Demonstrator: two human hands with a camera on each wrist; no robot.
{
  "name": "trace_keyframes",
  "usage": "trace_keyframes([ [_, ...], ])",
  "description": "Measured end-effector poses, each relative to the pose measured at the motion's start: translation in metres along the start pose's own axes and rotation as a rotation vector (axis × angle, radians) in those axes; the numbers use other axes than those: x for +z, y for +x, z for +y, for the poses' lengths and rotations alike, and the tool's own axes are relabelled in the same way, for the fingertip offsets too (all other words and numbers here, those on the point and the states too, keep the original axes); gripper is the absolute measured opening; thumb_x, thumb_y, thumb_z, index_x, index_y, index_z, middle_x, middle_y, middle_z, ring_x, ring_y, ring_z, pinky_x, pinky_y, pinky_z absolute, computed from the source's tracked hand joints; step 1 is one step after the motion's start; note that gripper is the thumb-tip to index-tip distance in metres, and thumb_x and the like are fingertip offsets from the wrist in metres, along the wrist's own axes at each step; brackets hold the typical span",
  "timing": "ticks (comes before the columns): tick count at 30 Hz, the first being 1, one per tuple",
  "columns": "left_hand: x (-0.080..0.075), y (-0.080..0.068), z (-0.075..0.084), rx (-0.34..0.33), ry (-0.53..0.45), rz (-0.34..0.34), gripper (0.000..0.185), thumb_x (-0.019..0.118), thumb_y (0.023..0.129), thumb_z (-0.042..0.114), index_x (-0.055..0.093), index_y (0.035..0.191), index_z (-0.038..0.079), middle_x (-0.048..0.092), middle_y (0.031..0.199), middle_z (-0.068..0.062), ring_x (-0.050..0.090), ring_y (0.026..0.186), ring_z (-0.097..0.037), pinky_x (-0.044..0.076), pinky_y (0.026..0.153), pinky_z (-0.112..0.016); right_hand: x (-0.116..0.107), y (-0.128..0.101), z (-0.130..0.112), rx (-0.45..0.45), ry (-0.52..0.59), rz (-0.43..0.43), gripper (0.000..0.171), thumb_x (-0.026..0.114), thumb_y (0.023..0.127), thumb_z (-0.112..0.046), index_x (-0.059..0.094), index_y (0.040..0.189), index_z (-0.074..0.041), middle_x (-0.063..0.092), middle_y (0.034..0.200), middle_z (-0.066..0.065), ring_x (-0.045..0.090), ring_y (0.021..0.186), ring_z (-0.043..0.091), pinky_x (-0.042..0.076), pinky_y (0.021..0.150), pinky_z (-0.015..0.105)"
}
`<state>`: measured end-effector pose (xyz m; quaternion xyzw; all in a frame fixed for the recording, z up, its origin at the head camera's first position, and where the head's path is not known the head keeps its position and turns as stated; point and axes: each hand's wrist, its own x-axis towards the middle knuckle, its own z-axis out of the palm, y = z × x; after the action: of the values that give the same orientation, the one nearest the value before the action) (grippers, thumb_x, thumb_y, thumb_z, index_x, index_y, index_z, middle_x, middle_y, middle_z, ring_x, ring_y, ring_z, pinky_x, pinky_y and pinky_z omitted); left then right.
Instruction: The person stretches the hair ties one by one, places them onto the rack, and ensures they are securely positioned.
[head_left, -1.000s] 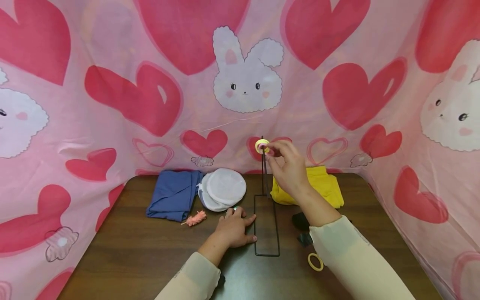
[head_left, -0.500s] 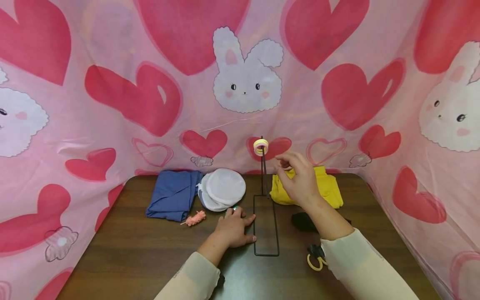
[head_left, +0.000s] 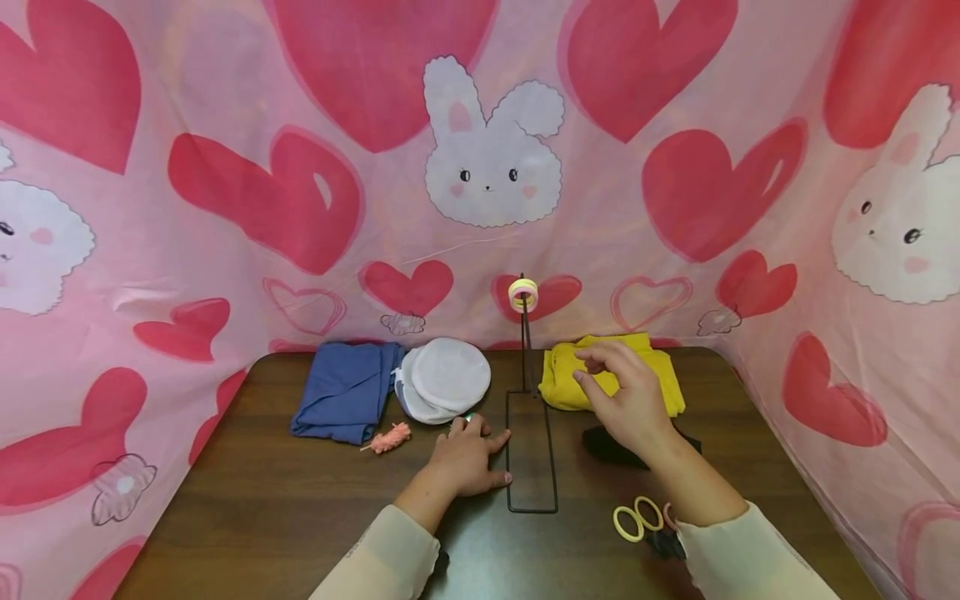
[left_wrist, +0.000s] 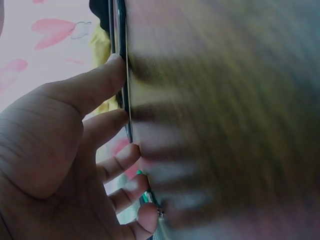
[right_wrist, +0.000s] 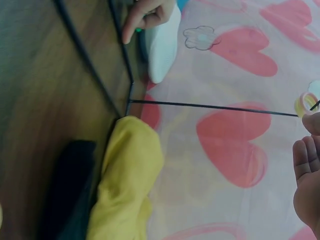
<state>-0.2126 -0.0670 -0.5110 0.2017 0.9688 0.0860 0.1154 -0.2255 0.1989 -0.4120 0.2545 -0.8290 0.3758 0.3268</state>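
A black wire stand (head_left: 553, 454) has a flat rectangular base on the table and a tall upright at the back. Yellow and pink rings (head_left: 523, 295) hang together near its top. My left hand (head_left: 463, 460) rests on the table at the base's left side; in the left wrist view its thumb and index fingertips touch the wire. To the right of the upright, my right hand (head_left: 633, 408) is in the air, fingers loosely bent, holding nothing. Two loose yellow rings (head_left: 628, 524) and a pink ring (head_left: 670, 515) lie below it, the pink one partly behind the sleeve.
Folded yellow cloth (head_left: 660, 375) and a black cloth item (head_left: 603, 446) lie right of the stand. On the left are folded blue cloth (head_left: 345, 392), a round white mesh bag (head_left: 452, 373) and a small coral yarn bundle (head_left: 392, 437). A pink printed curtain (head_left: 300, 250) stands behind the table.
My right hand has let go of a pink ring on the stand and moved back right and down toward the loose rings, more of which now show. My left hand has stayed still.
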Motion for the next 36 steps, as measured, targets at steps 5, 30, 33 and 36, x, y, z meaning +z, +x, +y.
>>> trace_keyframes([
  [5,-0.001,0.000,0.000,0.005,0.002,-0.002,0.074,0.071,0.089,0.064,0.050,0.154,0.039,0.049,0.139,-0.004,0.043,0.125,-0.032,0.044,0.095,-0.057,-0.009,-0.014,0.006,-0.004,-0.018,-0.024,0.031,0.085,0.080,0.002,0.075,0.106,-0.010,0.070,0.102,0.002,0.063,0.089,0.015,0.046,0.086,0.014],
  [30,0.002,0.003,0.002,0.007,0.011,0.003,0.074,0.071,0.088,0.066,0.050,0.154,0.041,0.049,0.139,-0.003,0.042,0.127,-0.032,0.044,0.094,-0.056,-0.054,-0.090,0.022,0.019,-0.076,-0.186,0.048,0.091,0.073,0.003,0.074,0.108,-0.025,0.067,0.105,-0.011,0.063,0.089,0.008,0.047,0.081,0.014],
  [33,0.003,0.003,0.001,0.001,0.008,0.003,0.074,0.071,0.088,0.066,0.050,0.154,0.041,0.049,0.140,-0.003,0.043,0.126,-0.032,0.044,0.093,-0.055,-0.058,-0.099,0.024,0.043,-0.086,-0.211,0.049,0.092,0.073,0.001,0.074,0.109,-0.027,0.068,0.107,-0.011,0.065,0.089,0.008,0.047,0.082,0.012],
  [36,0.004,0.002,-0.001,-0.008,0.003,0.004,0.074,0.072,0.087,0.066,0.050,0.154,0.041,0.049,0.141,-0.003,0.043,0.126,-0.032,0.044,0.094,-0.056,-0.061,-0.106,0.028,0.055,-0.086,-0.235,0.049,0.092,0.072,0.000,0.073,0.109,-0.027,0.068,0.107,-0.011,0.066,0.089,0.009,0.047,0.083,0.012],
])
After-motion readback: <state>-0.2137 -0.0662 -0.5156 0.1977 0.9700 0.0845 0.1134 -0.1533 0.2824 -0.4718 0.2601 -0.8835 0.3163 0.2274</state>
